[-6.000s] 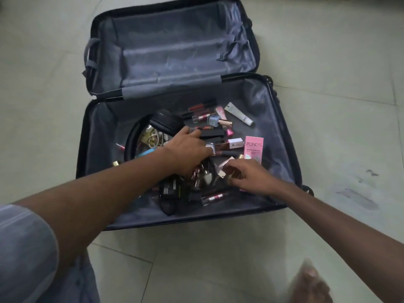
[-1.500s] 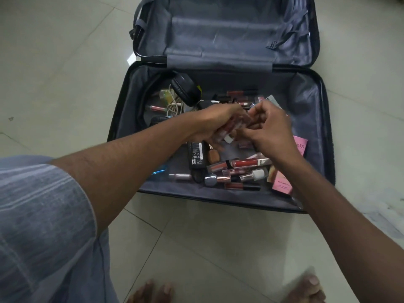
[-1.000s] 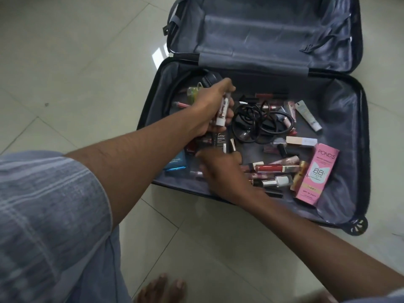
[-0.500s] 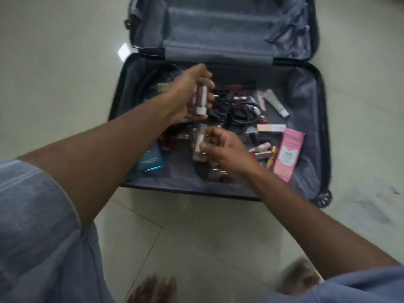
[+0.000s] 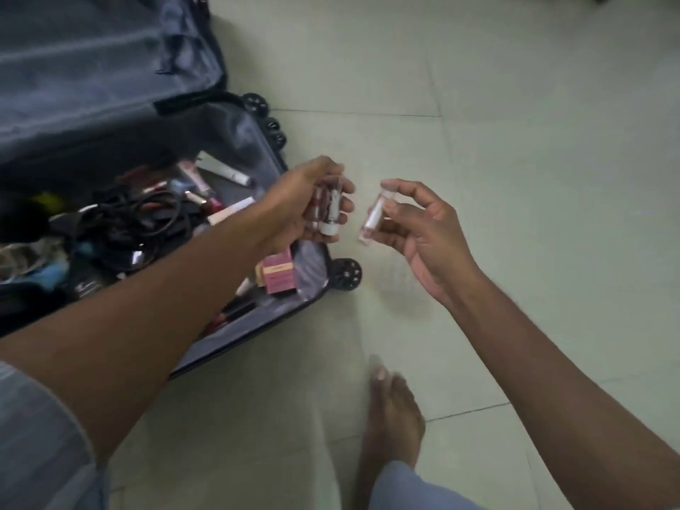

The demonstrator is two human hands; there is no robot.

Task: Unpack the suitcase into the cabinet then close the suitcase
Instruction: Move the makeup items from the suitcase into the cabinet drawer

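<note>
The open dark suitcase point(image 5: 254, 141) lies on the floor at the left, its grey-lined lid folded back. Inside are tangled black cables point(image 5: 136, 222), several lip-gloss tubes, a white tube point(image 5: 224, 170) and a pink box point(image 5: 277, 274). My left hand point(image 5: 298, 204) is over the suitcase's right edge and grips a few small cosmetic tubes point(image 5: 327, 211). My right hand point(image 5: 419, 230) is over the bare floor beside it and pinches one pale pink tube point(image 5: 373, 217). The cabinet is out of view.
Pale floor tiles point(image 5: 515, 178) spread to the right and front. My bare foot point(image 5: 392, 414) stands on the floor below my right hand. Suitcase wheels point(image 5: 346, 274) stick out at its right side.
Both hands have lifted out of the suitcase with the tubes and moved right, past its edge. The camera has swung to the right, so the suitcase now sits at the left.
</note>
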